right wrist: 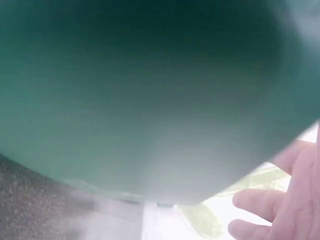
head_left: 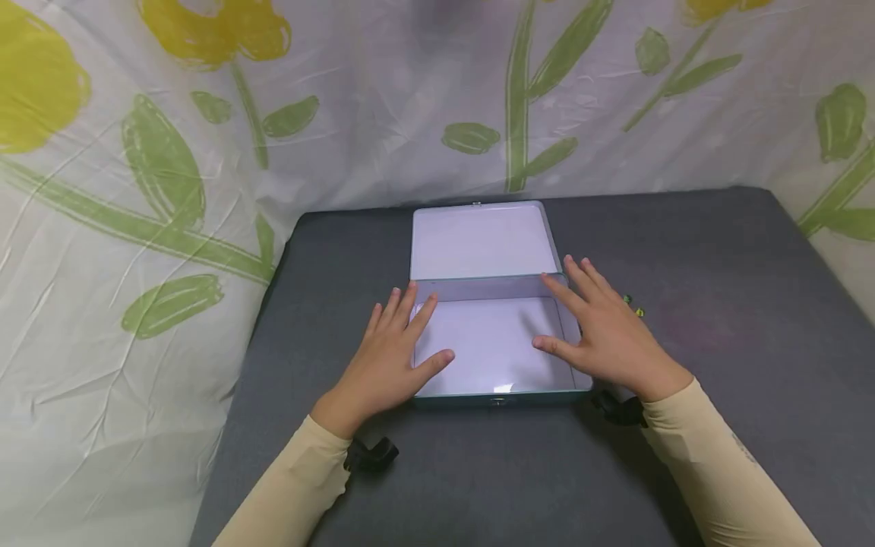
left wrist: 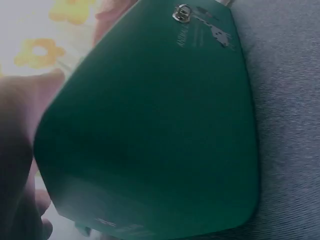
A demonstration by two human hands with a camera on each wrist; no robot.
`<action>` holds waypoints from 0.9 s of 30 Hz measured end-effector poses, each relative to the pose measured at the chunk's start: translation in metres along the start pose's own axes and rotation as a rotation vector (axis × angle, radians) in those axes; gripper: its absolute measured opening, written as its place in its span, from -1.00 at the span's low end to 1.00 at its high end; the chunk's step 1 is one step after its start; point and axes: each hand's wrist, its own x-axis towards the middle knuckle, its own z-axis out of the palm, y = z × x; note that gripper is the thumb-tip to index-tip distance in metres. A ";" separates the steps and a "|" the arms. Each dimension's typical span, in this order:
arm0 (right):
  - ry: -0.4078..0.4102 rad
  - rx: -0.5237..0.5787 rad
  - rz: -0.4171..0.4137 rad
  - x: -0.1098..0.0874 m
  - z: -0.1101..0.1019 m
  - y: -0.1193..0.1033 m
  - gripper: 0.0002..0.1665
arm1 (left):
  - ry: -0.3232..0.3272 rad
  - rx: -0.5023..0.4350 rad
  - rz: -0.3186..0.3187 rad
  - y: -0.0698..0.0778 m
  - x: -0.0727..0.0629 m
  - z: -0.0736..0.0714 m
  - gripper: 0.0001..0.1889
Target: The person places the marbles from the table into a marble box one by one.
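A green tin box [head_left: 495, 346] with a white inside lies on the table, its hinged lid [head_left: 484, 241] swung back. My left hand [head_left: 386, 357] is over the left side of the box, fingers spread and straight, thumb above the inside. Over the right side, my right hand [head_left: 604, 330] spreads its fingers the same way, thumb pointing inward. In the left wrist view the green front wall [left wrist: 150, 115] shows a small metal clasp [left wrist: 182, 13] and a printed animal figure. The right wrist view has the blurred green wall [right wrist: 150, 100] close up, with right-hand fingers [right wrist: 257, 202] beyond it.
Two tiny green and yellow pieces [head_left: 639, 312] lie on the dark grey tabletop [head_left: 718, 304] just right of my right hand. A white curtain [head_left: 383, 99] printed with yellow flowers and green leaves hangs behind the table and along its left side.
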 end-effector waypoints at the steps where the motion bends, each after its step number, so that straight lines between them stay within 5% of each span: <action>1: 0.001 0.002 0.007 0.000 -0.001 0.001 0.09 | 0.002 -0.014 -0.016 -0.001 0.000 0.002 -0.06; 14: 0.140 0.106 0.060 -0.002 -0.009 0.016 0.00 | 0.026 -0.343 -0.202 -0.011 -0.003 0.024 -0.09; 21: 0.238 0.240 0.154 -0.004 -0.012 0.029 -0.31 | 0.081 -0.584 -0.164 -0.017 -0.006 0.031 -0.23; 27: 0.322 0.247 0.174 -0.001 -0.011 0.042 -0.60 | 0.109 -0.648 -0.142 -0.019 -0.007 0.034 -0.25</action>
